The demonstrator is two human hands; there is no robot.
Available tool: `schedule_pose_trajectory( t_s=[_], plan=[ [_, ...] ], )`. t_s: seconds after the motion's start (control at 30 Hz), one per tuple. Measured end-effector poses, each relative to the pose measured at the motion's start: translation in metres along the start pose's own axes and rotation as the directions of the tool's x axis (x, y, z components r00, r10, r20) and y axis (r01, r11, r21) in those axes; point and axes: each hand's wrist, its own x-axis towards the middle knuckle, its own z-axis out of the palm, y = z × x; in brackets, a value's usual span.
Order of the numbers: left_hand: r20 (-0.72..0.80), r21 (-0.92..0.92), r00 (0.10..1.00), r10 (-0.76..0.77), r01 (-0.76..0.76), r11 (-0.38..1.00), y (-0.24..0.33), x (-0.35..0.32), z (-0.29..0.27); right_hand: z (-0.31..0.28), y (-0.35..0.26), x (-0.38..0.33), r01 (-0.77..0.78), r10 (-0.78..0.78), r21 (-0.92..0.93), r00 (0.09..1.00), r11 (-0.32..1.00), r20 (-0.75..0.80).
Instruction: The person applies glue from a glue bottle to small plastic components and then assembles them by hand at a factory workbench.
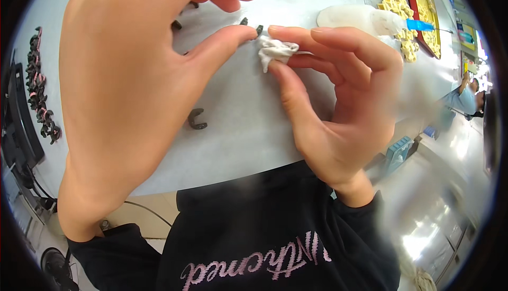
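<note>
My right hand [344, 74] pinches a crumpled white cloth or tissue [278, 52] between thumb and fingers, just above the table. Large in the view, my left hand [127, 58] is held with its thumb and fingers apart and nothing visible between them. By the left thumb's tip is a small dark piece [260, 30], close to the white cloth; whether the thumb touches it I cannot tell. A dark C-shaped piece [197, 119] lies on the table between my wrists. More dark pieces [176, 25] show partly behind my left hand.
A white bottle [344, 18] with a blue needle-tipped nozzle [420, 25] lies beyond my right hand. Yellow pieces [397, 4] are heaped beside a red-rimmed tray [415, 10]. Dark pieces with pink bits [37, 87] line the left side. A person [465, 98] is at far right.
</note>
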Motion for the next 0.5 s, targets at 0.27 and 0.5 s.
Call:
schedule_pose_trajectory(
  t_s=[0.27,0.5],
  plan=[
    [0.144,0.305,0.988,0.052,-0.094,0.948,0.008,0.002,-0.018,0.006,0.0,0.0,0.003,-0.003,0.008,1.0,1.0,0.014],
    [0.054,0.22,0.998,-0.037,0.024,0.975,0.02,-0.003,-0.016,0.006,-0.001,-0.002,-0.002,0.002,0.006,1.0,1.0,0.018]
  ],
)
